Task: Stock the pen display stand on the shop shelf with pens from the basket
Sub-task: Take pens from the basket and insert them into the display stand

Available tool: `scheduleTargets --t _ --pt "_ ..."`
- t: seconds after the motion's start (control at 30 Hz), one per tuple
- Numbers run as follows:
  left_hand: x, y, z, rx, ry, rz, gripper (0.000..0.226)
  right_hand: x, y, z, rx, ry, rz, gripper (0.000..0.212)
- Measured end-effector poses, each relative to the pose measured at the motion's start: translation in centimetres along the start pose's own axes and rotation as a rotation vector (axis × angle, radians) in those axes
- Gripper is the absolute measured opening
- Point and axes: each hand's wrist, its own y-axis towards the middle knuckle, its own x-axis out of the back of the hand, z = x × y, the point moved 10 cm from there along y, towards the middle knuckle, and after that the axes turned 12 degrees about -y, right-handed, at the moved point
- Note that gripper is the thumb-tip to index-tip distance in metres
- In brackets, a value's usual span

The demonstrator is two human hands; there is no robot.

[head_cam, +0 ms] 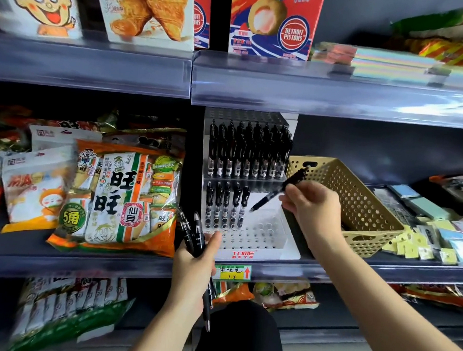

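Nearest the shelf edge, a pen bundle (pixel 194 232) is gripped in the left hand (pixel 193 267), just left of the stand (pixel 243 253). Farther in, one pen (pixel 264 201) is pinched slantwise by the right hand (pixel 313 205), tip down above the stand's part-filled front tier. Behind that hand, the basket (pixel 357 203) is set beside the stand.

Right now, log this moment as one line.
left hand holds spare pens | right hand pinches pen over stand | stand part filled | basket beside stand
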Motion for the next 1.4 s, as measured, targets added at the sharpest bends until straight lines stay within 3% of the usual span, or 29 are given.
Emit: scheduleTargets --t 0.07,0.17,0.53,0.87,1.17,1.3,1.4 --pt "0.5 0.4 0.4 0.025 -0.028 -0.013 0.024 -0.6 0.7 1.8 0.165 -0.226 -0.044 0.011" --pt "1.0 1.0 1.3 0.075 -0.098 -0.010 0.017 -1.8 1.1 3.2 0.271 -0.424 -0.073 0.009" --pt "2.3 1.4 2.6 0.209 -0.237 -0.027 0.029 -4.4 2.2 1.5 0.254 -0.497 -0.023 0.012" --pt "3.2 1.4 2.4 0.182 -0.202 -0.046 0.031 -6.8 2.5 -1.4 0.220 -0.707 0.117 0.011" --pt "3.4 0.8 1.7 0.159 -0.156 -0.051 0.035 -7.0 2.5 -1.7 0.190 -0.740 0.130 0.013" --pt "2.6 0.4 1.2 0.145 -0.123 -0.003 0.049 -5.4 1.7 -1.2 0.164 -0.624 0.041 0.030" --pt "1.8 0.3 0.9 0.136 -0.119 0.039 0.046 -5.3 -0.8 0.3 0.218 -0.535 0.095 0.018"
